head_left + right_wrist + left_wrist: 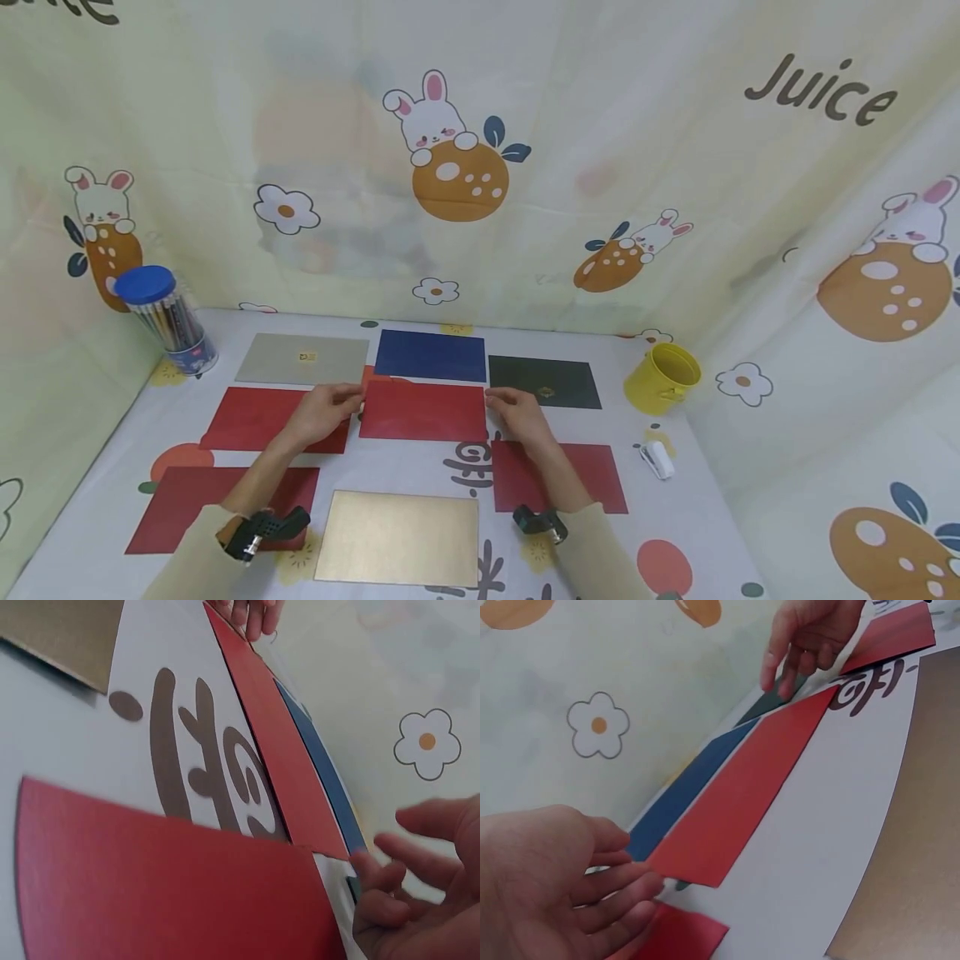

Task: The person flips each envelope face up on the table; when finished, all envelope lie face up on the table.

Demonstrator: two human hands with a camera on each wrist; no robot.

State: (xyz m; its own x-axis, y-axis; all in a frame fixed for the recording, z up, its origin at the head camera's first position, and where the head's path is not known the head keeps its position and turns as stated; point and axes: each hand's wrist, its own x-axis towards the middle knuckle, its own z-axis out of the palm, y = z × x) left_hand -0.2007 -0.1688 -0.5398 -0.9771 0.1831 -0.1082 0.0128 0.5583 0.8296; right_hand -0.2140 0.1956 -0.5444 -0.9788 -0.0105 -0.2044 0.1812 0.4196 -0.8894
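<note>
Your left hand (324, 410) rests at the left end of the middle red envelope (423, 410), fingers relaxed and lightly spread, fingertips (634, 881) touching its left edge. Your right hand (517, 414) sits at the right end of that envelope, fingers loosely extended and touching its corner; neither hand grips it. The envelope lies flat on the worktop (675, 533), just near of the blue envelope (431, 355), with the grey envelope (303, 359) far left and the dark green envelope (545, 381) far right. More red envelopes lie left (258, 417), near left (202, 504) and near right (577, 475). A gold card (399, 537) lies nearest you. A yellow cup (662, 379) and a small white stapler (657, 459) stand at the right, a pencil tube (167, 319) at the far left.
</note>
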